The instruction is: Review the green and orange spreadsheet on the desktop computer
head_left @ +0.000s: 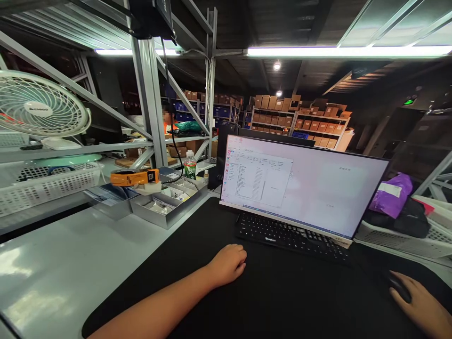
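My left hand rests on a black desk mat, its fingers loosely together and holding nothing, just short of the front edge of a black Boston keyboard. My right hand lies at the lower right, curved over a black computer mouse. Behind the keyboard, a monitor shows a document window with a file list.
Left of the mat stand metal trays of small parts, an orange strap with a barcode tag, a green-labelled bottle and a white basket. A purple parcel sits right. Metal shelving rises left; cardboard boxes fill distant shelves.
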### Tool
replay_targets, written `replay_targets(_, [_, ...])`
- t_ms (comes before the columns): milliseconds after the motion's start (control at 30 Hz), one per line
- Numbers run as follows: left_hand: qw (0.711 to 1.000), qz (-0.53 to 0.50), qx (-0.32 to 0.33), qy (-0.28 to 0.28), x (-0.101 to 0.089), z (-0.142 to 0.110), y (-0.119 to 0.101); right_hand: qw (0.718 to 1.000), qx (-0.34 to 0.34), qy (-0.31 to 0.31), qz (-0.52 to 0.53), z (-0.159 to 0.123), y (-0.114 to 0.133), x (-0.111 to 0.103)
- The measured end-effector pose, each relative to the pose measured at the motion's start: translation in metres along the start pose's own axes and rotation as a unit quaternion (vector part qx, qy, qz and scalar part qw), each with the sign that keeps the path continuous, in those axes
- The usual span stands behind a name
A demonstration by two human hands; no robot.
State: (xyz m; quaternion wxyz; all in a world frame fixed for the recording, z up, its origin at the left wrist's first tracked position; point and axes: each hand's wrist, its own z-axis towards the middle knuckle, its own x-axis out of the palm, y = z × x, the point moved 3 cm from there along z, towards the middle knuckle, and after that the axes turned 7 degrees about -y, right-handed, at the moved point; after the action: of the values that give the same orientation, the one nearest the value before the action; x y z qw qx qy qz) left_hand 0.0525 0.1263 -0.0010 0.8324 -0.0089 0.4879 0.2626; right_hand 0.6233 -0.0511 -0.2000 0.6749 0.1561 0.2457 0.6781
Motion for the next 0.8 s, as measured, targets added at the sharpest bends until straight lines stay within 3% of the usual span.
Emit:
replay_targets(233, [1.0, 0.018, 0.0, 0.011, -0.003, 0.001, -0.002, 0.997, -0.065, 0.0, -0.052, 0.001, -0.024, 0.011])
replay_targets(500, [1.0, 0.023, -0.004, 0.018, -0.004, 0.0, -0.003, 0.995, -0.065, 0.018, -0.071, 0.0, -0.019, 0.007])
replay_targets(567, [1.0, 0.024, -0.001, 0.017, -0.004, 0.001, -0.003, 0.996, -0.046, 0.024, -0.067, 0.001, -0.013, 0.005])
replay_targets(733, [1.0, 0.02, -0.005, 0.018, -0.002, 0.002, -0.002, 0.988, 0.097, 0.089, -0.075, 0.004, 0.016, -0.007])
replay_targets(800, [1.0, 0.02, -0.004, 0.016, -0.002, 0.002, -0.002, 0.983, 0.118, 0.109, -0.083, 0.004, 0.023, -0.01])
